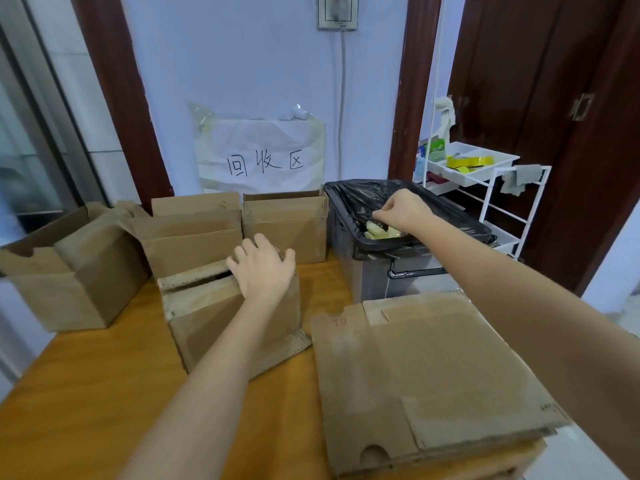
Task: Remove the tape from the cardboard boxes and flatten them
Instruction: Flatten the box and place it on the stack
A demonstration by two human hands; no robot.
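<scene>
The left hand (pixel 263 268) rests palm-down, fingers spread and nearly straight, on the top edge of a small brown cardboard box (pixel 221 317) standing near the middle of the wooden table (pixel 86 393). This box is plain and scuffed; its top flaps are parted, leaving a dark slit, and a bottom flap juts out at its right base. No tape is discernible on it.

The right hand (pixel 403 211) hangs over the black-lined bin (pixel 398 271) at the table's far right, its fingers curled downward toward yellowish crumpled tape (pixel 381 232) lying in the liner. Whether the fingers actually pinch any tape cannot be determined.

A flattened box (pixel 433 379), marked "T9" in red, lies on the table's near right, atop further flat cardboard.

Three open boxes stand along the far side: a large one (pixel 69 271) at left, one (pixel 194 233) behind the handled box, and one (pixel 287 226) just beside the bin. A paper sign (pixel 263 154) with handwritten characters is fixed to the wall behind.
</scene>
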